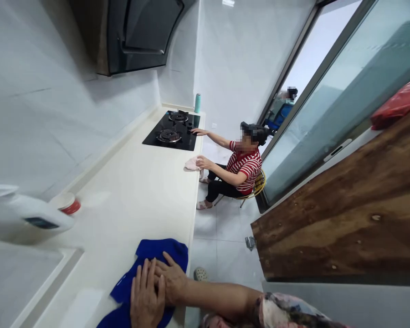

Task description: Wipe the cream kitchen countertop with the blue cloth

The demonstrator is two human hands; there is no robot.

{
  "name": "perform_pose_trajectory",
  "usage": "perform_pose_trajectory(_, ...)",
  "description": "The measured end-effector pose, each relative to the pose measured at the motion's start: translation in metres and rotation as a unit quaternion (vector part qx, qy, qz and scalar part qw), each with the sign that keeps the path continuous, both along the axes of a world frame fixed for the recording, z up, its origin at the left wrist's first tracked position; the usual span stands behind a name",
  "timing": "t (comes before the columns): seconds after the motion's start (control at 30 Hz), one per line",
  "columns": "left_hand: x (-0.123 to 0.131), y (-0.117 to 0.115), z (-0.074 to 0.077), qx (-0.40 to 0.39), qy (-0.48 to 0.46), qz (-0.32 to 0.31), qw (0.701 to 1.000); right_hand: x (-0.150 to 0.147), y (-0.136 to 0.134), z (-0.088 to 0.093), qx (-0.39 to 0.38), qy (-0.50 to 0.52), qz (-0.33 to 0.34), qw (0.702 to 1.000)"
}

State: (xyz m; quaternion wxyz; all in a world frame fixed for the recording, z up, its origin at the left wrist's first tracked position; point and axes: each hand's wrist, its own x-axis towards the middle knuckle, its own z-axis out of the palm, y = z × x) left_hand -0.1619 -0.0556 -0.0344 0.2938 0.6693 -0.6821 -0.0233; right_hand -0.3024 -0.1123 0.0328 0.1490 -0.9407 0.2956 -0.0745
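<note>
A blue cloth [150,259] lies crumpled on the white counter [133,200] near its front edge. My left hand [146,298] lies flat on the cloth, fingers stretched out and pointing away from me. My right hand [172,279] also rests flat on the cloth, its fingers partly under the left hand. Its bare forearm reaches back to a flowered sleeve [287,312]. Neither hand grips the cloth.
A white kettle [23,216] and a red-and-white cup [66,202] stand at the left, by a sink edge [54,269]. Farther along, a seated person in a striped shirt [244,164] touches the black gas hob [172,130] and a pink cloth [192,163]. A wooden door [345,214] is at the right.
</note>
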Motion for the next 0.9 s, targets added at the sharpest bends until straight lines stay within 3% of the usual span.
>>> perform_pose_trajectory(0.17, 0.004, -0.104, 0.000, 0.008, -0.008, -0.009, 1.000, -0.004, -0.079, 0.007, -0.005, -0.023, -0.046, 0.999)
perform_pose_trajectory(0.3, 0.003, -0.182, 0.004, 0.030, -0.012, -0.055, 0.998, -0.007, -0.138, 0.011, 0.010, -0.009, -0.096, 0.995)
perform_pose_trajectory(0.53, 0.004, -0.286, 0.006, 0.039, 0.014, -0.109, 0.993, -0.001, -0.217, 0.002, 0.022, -0.008, -0.164, 0.986)
perform_pose_trajectory(0.63, 0.009, -0.314, 0.007, 0.029, 0.042, -0.123, 0.991, 0.005, -0.237, -0.006, 0.023, 0.003, -0.187, 0.982)
perform_pose_trajectory(0.73, 0.011, -0.326, 0.008, 0.019, 0.057, -0.116, 0.991, 0.007, -0.246, -0.011, 0.018, 0.010, -0.189, 0.982)
perform_pose_trajectory(0.9, 0.002, -0.303, 0.008, 0.031, 0.032, -0.101, 0.994, -0.004, -0.230, -0.006, 0.033, 0.030, -0.161, 0.986)
